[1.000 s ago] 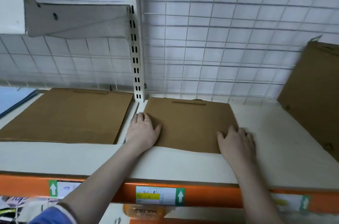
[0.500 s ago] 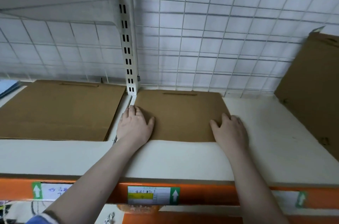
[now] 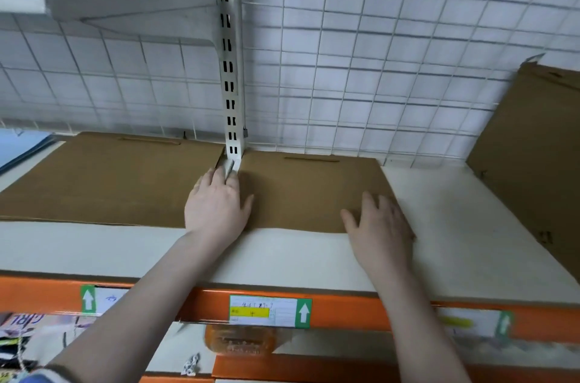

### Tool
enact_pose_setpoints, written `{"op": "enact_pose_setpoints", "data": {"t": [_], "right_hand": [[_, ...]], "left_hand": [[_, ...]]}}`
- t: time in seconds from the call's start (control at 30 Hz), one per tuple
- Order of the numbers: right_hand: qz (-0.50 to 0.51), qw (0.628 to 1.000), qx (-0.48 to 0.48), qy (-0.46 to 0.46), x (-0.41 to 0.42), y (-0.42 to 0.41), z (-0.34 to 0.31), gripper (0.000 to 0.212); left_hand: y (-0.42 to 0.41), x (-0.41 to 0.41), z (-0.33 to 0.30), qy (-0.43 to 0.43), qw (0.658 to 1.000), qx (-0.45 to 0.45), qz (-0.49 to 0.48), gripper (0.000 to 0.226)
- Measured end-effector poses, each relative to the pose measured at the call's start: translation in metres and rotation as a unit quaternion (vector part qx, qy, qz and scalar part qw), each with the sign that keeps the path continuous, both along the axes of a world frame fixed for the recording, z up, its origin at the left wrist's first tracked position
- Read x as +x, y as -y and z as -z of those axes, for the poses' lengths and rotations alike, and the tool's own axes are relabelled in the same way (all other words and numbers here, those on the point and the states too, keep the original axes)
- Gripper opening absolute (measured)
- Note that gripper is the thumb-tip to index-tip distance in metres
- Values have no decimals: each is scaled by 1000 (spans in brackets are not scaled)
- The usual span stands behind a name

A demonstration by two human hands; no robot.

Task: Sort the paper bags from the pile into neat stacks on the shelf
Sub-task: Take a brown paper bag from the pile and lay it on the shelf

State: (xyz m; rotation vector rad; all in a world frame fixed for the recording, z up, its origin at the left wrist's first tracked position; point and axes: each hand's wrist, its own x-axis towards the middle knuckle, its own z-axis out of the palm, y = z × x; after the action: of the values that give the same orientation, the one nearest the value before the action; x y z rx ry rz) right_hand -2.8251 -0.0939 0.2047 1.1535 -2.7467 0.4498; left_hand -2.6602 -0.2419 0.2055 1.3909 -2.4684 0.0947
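Fingers of both hands lie straight and flat, gripping nothing. Those of the left hand [image 3: 216, 210] press on the left edge of the middle bag [image 3: 304, 191], their tips reaching the foot of the white upright [image 3: 230, 68]; the thumb is spread out over the brown paper. The right hand [image 3: 378, 219] rests palm down on the bag's near right corner, fingers slightly spread and pointing toward the back.

This bag lies flat on the white shelf [image 3: 455, 225], its far edge against the wire grid [image 3: 376, 53] at the back, its handle slot near that edge. Just left of it, on the other side of the upright, a second bag [image 3: 103, 181] lies flat, the two close but apart. At the right end a third bag [image 3: 533, 147] leans upright.

A grey bracket [image 3: 131, 3] juts from the upright above the left bag. Along the shelf's front runs an orange beam [image 3: 361, 310] carrying a label [image 3: 270, 310] with a green arrow.
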Motion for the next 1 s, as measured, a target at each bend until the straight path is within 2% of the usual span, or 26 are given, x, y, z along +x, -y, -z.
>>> {"op": "enact_pose_setpoints", "data": {"t": [0.27, 0.5, 0.63, 0.87, 1.0], "right_hand": [[-80, 993, -87, -8, 86, 19, -7, 46], [-162, 978, -133, 10, 208, 74, -11, 38], [-222, 970, -94, 8, 303, 96, -9, 44], [-337, 935, -110, 22, 468, 121, -8, 43], [-384, 916, -115, 14, 531, 130, -17, 44]], "left_hand": [[-6, 88, -14, -52, 997, -8, -53, 57], [-2, 235, -23, -89, 984, -5, -155, 59], [-10, 337, -26, -111, 969, -11, -218, 58], [-28, 498, -24, -118, 948, -37, -295, 56], [-34, 561, -27, -125, 932, -66, -334, 57]]}}
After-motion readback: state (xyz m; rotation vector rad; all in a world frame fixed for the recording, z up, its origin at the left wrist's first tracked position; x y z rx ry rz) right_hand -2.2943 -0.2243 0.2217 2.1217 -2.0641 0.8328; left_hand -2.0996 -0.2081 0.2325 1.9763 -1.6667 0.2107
